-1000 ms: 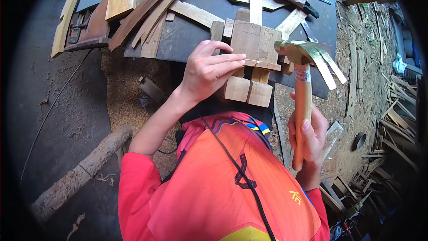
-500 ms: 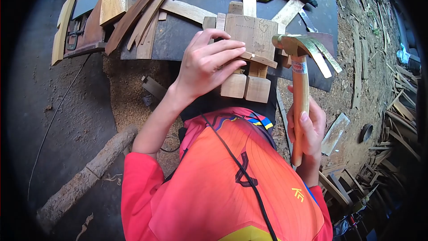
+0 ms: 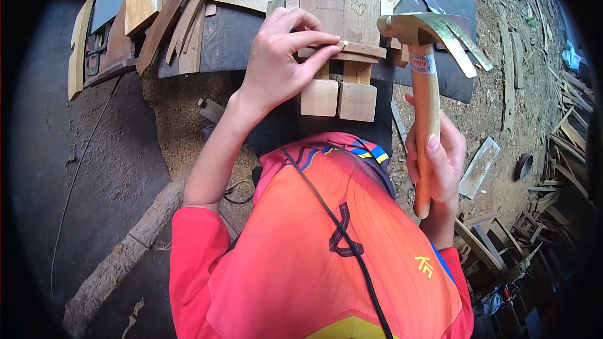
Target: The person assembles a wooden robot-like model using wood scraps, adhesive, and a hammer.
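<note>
A small wooden figure point(image 3: 339, 19), built of blocks with two square feet, lies at the near edge of the dark table. Across its body runs a thin wooden strip point(image 3: 364, 49). My left hand point(image 3: 284, 56) pinches with thumb and index finger at this strip, beside a tiny pale spot; what lies between the fingertips is too small to name. My right hand point(image 3: 440, 157) is wrapped round the wooden handle of a claw hammer point(image 3: 425, 107). The hammer's head is raised to the right of the figure, its claw pointing right.
Wooden strips and boards point(image 3: 182, 12) lie on the dark table point(image 3: 239, 31) at the upper left. A log point(image 3: 132, 251) rests on the ground at the lower left. Scrap wood point(image 3: 568, 144) is piled at the right, and a thin cable hangs down my shirt.
The figure and table sit higher in view. My left fingers have drawn together into a pinch at the strip, which now lies more level. The hammer remains raised in my right hand.
</note>
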Demonstrator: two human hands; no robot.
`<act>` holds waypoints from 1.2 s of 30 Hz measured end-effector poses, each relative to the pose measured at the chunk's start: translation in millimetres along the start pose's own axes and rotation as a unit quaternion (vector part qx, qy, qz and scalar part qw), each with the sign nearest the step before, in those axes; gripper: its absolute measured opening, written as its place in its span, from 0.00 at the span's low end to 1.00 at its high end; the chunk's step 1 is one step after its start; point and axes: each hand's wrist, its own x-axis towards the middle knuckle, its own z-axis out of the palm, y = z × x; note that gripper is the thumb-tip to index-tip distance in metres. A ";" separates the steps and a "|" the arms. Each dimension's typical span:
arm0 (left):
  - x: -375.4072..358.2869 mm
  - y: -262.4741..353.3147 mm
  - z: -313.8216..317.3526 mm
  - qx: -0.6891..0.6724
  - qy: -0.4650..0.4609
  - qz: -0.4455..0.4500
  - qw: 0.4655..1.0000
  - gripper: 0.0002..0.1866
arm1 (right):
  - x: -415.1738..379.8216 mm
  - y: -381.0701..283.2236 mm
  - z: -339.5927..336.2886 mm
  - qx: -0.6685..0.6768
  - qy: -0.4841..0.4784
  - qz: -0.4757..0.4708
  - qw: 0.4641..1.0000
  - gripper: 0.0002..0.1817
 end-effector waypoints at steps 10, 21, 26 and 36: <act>-2.2 -1.4 2.5 0.000 0.019 0.013 1.000 0.11 | -0.2 -4.0 8.2 -0.019 -0.006 -0.010 1.000 0.46; -4.7 -5.0 2.4 -0.023 0.024 0.003 0.999 0.11 | 1.5 -6.7 26.6 -0.046 0.012 0.044 0.998 0.47; -4.7 -5.6 1.9 -0.025 0.023 0.002 0.999 0.11 | 2.8 -5.2 27.9 -0.052 0.014 0.042 0.998 0.47; -4.5 -6.2 2.3 -0.033 0.027 0.001 0.999 0.11 | -1.9 -13.3 36.3 -0.068 0.032 0.032 0.997 0.50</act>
